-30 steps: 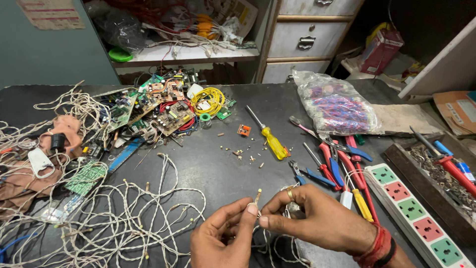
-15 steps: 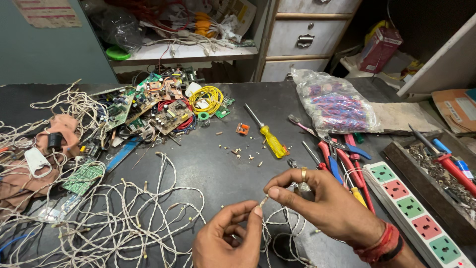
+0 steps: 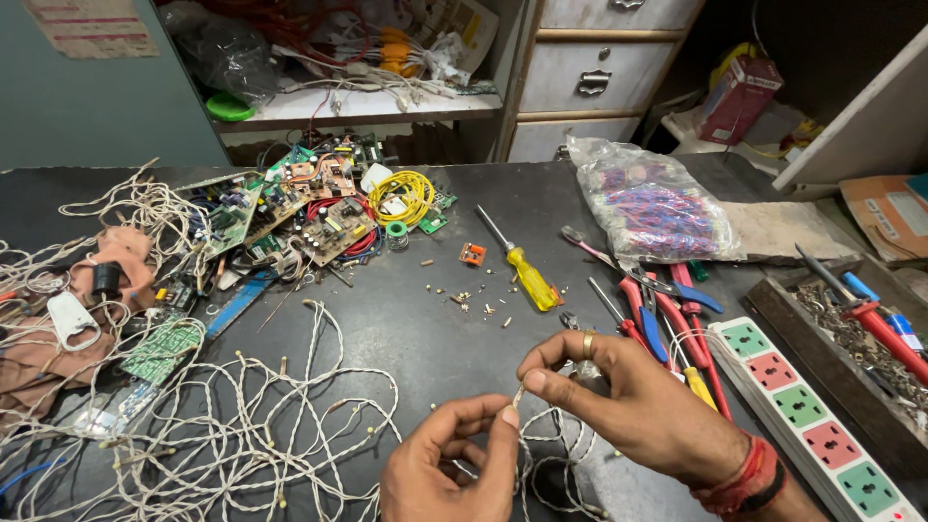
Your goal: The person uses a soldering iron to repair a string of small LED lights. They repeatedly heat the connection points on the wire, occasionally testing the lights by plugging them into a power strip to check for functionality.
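Lightly, my left hand (image 3: 454, 469) and right hand (image 3: 628, 411) each pinched shut on the tip of a thin twisted white wire (image 3: 519, 394) just above the dark bench (image 3: 406, 319). It seemed limp, light and springy, best gripped near its stripped end; loose coils (image 3: 242, 435) lay leftward, a yellow screwdriver (image 3: 522, 266) beyond.

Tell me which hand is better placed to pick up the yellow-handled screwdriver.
Probably the right hand: it is nearer the yellow-handled screwdriver, though both it and the left hand pinch the wire end.
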